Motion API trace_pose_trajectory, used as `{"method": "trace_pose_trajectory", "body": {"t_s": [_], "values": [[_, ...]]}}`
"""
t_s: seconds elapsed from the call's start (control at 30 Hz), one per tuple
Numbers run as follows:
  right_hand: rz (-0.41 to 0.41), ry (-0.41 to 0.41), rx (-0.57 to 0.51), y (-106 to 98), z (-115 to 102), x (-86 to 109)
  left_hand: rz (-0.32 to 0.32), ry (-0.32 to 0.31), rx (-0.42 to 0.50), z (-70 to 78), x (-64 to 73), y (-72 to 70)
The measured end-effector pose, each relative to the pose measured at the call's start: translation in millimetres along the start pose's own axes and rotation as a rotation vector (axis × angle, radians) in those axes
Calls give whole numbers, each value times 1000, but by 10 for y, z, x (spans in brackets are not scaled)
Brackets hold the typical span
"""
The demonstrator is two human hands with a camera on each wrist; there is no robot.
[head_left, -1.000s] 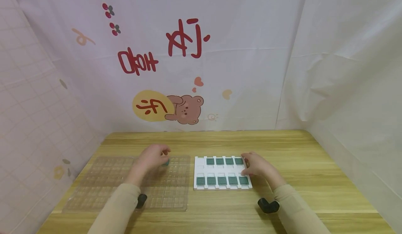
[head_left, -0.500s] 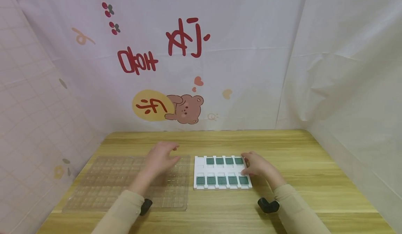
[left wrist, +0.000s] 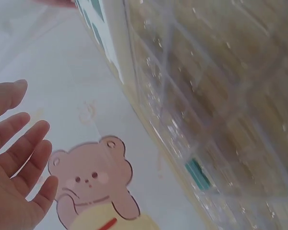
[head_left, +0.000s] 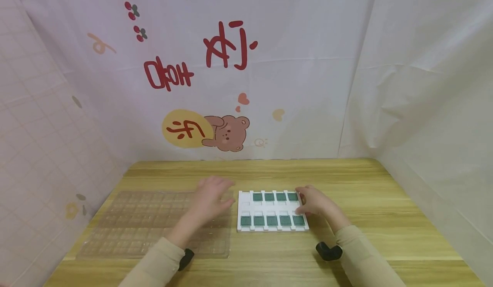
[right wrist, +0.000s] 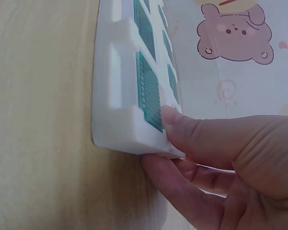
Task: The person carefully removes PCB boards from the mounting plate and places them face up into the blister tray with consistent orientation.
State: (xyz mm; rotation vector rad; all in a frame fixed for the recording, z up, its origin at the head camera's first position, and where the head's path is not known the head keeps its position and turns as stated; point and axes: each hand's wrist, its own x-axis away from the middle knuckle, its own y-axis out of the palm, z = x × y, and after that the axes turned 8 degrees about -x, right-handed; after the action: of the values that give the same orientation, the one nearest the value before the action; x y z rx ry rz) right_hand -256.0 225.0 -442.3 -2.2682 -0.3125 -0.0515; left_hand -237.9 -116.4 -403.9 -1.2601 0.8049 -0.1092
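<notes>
My left hand (head_left: 209, 199) hovers over the right part of a clear plastic tray (head_left: 115, 227), fingers spread and holding nothing, as the left wrist view also shows. In that view one small green chip (left wrist: 198, 173) lies in a pocket of the clear tray; my hand and arm hide it from the head camera. To the right is a white tray (head_left: 250, 207) with two rows of square green chips (head_left: 271, 221); its back-left pocket has no chip. My right hand (head_left: 313, 201) pinches the white tray's right end, thumb on top and fingers at the end wall.
Both trays lie side by side on a wood-grain table (head_left: 346, 184), a narrow gap between them. A white printed cloth (head_left: 300, 85) hangs behind the table and along its sides. Black wrist straps (head_left: 329, 251) show by the sleeves.
My left hand has moved right, away from the green chip in the clear tray, and its fingers have spread. My right hand keeps its hold on the white tray, which has not moved.
</notes>
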Motion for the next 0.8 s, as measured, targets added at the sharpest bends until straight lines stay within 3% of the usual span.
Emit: {"method": "trace_pose_trajectory", "body": {"t_s": [0.1, 0.4, 0.8], "values": [[1, -11, -1, -6, 7, 2, 13, 39, -3, 71, -11, 28], [-1, -26, -16, -5, 14, 4, -51, 83, -50, 218, 5, 109], [-3, -28, 17, -16, 5, -1, -208, 137, -140, 321, 35, 234]]}}
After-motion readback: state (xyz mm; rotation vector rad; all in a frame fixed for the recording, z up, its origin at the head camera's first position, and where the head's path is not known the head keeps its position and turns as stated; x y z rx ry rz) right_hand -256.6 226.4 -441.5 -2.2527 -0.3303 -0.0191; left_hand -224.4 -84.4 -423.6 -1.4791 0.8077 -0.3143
